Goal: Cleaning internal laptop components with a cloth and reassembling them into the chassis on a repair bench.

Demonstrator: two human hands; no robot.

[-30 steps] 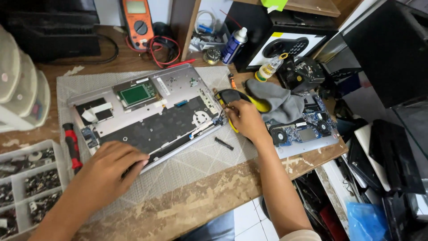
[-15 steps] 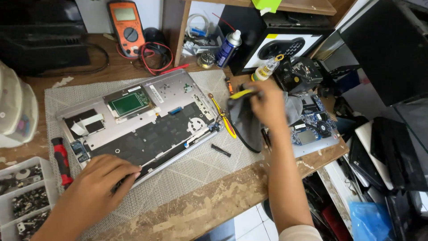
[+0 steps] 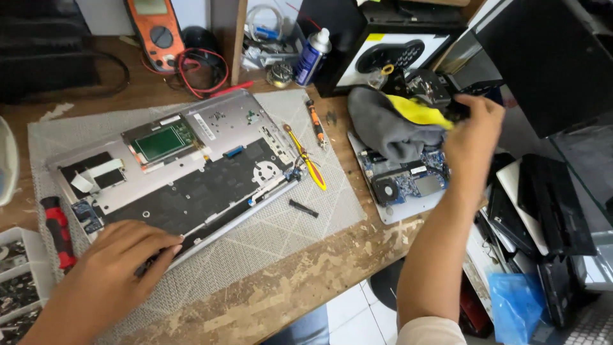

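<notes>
Far left, a red-handled screwdriver [image 3: 59,233] lies on the bench beside the screw tray [image 3: 19,281]. My left hand [image 3: 115,268] is down flat, palm to the mat, forearm running in from the bottom-left corner, fingers spread loose and pressing on the near edge of the opened laptop base [image 3: 185,166] — gripping nothing, just pinning it. The base sits tilted on the grey mat [image 3: 268,236], its green board facing up. Moving right, yellow tweezers [image 3: 306,156] and a small orange screwdriver [image 3: 316,124] lie just past the base's corner. Then the blue circuit board [image 3: 402,182], half under a grey cloth [image 3: 383,124]. My right hand [image 3: 472,137] is stretched far out, arm nearly straight, wrist raised, fingers curled closed around something yellow [image 3: 421,112] above the cloth; what it is, I can't tell.
</notes>
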